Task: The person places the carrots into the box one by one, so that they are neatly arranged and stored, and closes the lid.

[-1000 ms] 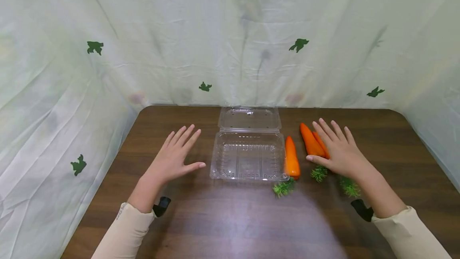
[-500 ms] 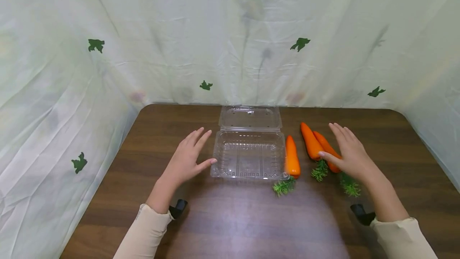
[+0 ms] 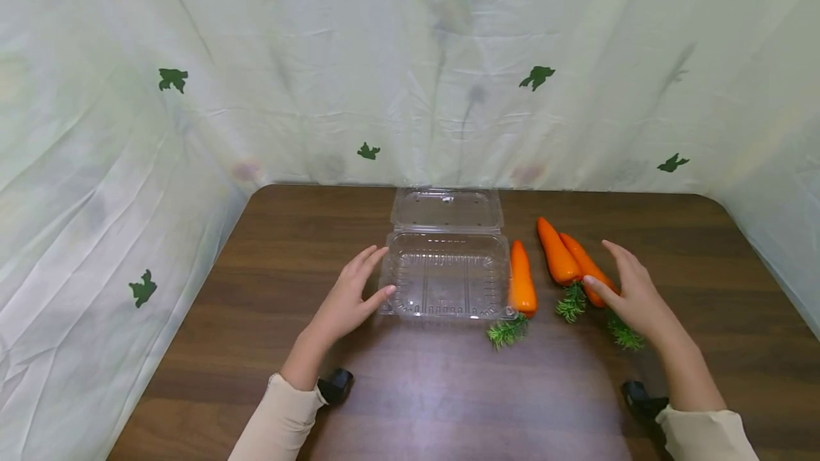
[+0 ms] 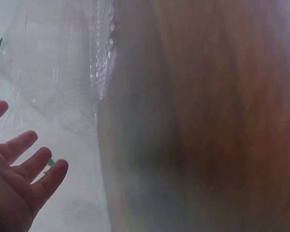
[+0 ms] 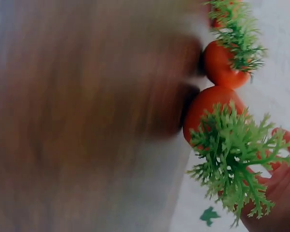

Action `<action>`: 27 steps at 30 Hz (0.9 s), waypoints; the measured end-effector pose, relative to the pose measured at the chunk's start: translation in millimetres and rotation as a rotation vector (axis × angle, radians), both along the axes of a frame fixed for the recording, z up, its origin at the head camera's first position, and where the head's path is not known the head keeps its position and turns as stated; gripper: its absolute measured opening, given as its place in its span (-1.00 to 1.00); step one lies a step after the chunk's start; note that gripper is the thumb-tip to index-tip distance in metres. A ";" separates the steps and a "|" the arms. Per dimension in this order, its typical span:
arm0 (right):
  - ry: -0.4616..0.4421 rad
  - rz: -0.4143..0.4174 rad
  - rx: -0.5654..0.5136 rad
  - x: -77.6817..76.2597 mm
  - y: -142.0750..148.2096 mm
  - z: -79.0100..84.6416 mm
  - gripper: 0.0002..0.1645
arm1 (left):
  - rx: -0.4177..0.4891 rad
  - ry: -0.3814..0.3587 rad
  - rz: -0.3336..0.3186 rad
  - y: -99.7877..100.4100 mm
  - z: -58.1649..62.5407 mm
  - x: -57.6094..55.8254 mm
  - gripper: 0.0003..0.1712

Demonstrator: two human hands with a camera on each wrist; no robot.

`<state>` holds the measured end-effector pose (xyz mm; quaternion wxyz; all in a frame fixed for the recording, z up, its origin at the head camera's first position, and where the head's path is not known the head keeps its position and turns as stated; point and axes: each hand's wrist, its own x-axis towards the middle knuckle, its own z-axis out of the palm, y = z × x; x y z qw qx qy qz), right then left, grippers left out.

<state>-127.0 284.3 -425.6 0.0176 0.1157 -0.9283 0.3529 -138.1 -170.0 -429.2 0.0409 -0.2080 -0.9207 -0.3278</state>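
A clear plastic clamshell container (image 3: 446, 276) lies with its lid (image 3: 446, 210) folded back. My left hand (image 3: 349, 301) is at its left edge, fingers spread, thumb overlapping the rim in the head view. In the left wrist view, the spread fingers of the left hand (image 4: 26, 169) show below the container (image 4: 63, 58). On the right lie two orange carrots, the middle carrot (image 3: 556, 251) and the right carrot (image 3: 579, 260), with leafy green tops. My right hand (image 3: 637, 301) hovers by the right carrot, thumb over it, holding nothing. Leaves (image 5: 232, 159) partly hide the right hand (image 5: 275, 198) in the right wrist view.
A third carrot (image 3: 522, 283) lies along the container's right side, its green top (image 3: 507, 331) toward the front. Everything stands on a brown wooden table (image 3: 448, 390). A pale curtain (image 3: 410, 91) with green leaf and bird shapes closes off the back and sides.
My left hand has moved right and nearer, up to the container's edge. My right hand has drawn right and nearer, uncovering more of the right carrot. Container and carrots stay put.
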 end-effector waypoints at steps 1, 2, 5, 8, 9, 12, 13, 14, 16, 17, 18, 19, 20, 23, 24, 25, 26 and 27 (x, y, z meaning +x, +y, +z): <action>-0.005 -0.005 -0.011 0.5 1.0 -1.4 -0.12 | 0.032 -0.017 -0.004 0.9 -1.6 0.4 -0.27; -0.013 -0.010 -0.021 1.0 1.9 -2.6 -0.12 | 0.070 -0.032 -0.010 1.8 -3.0 0.6 -0.29; -0.032 -0.028 -0.042 1.4 4.3 -5.9 -0.14 | 0.160 -0.062 -0.020 4.4 -8.0 0.8 -0.32; -0.046 -0.044 -0.039 1.2 6.4 -9.9 -0.15 | 0.240 -0.094 -0.025 7.6 -12.3 1.0 -0.36; -0.050 -0.048 -0.037 1.3 7.0 -11.5 -0.16 | 0.260 -0.107 -0.025 8.7 -13.7 1.0 -0.37; -0.062 -0.059 -0.033 2.1 8.2 -16.5 -0.16 | 0.306 -0.146 -0.011 12.4 -16.5 1.1 -0.39; -0.065 -0.063 -0.034 2.5 8.3 -18.3 -0.16 | 0.316 -0.160 -0.003 13.5 -16.8 1.4 -0.39; -0.064 -0.066 -0.034 3.1 8.3 -19.8 -0.16 | 0.329 -0.176 0.006 14.5 -16.8 1.8 -0.40; -0.054 -0.079 -0.033 4.2 8.2 -22.7 -0.16 | 0.355 -0.198 0.019 17.4 -12.2 5.0 -0.42; -0.048 -0.086 -0.036 4.9 8.0 -23.7 -0.16 | 0.373 -0.211 0.023 19.0 -8.8 7.1 -0.42; -0.042 -0.094 -0.040 5.6 7.8 -24.7 -0.16 | 0.397 -0.228 0.025 20.4 -5.4 9.1 -0.43; -0.035 -0.102 -0.042 6.3 7.5 -25.5 -0.15 | 0.420 -0.242 0.028 21.5 -2.3 11.0 -0.44; -0.027 -0.108 -0.043 7.1 7.3 -26.4 -0.15 | 0.445 -0.250 0.025 22.6 0.1 12.5 -0.44; -0.021 -0.124 -0.048 9.3 6.7 -28.6 -0.14 | 0.520 -0.281 0.021 23.7 -0.9 13.1 -0.44; -0.020 -0.127 -0.048 10.0 6.5 -29.3 -0.14 | 0.545 -0.297 0.027 23.2 -4.5 12.0 -0.44; -0.023 -0.130 -0.050 10.6 6.4 -30.1 -0.14 | 0.573 -0.313 0.032 22.7 -8.7 10.7 -0.43; -0.028 -0.133 -0.055 11.1 6.3 -30.8 -0.14 | 0.601 -0.329 0.037 22.1 -13.5 9.2 -0.42; -0.034 -0.138 -0.061 11.7 6.1 -31.3 -0.15 | 0.630 -0.346 0.042 21.5 -18.0 8.0 -0.42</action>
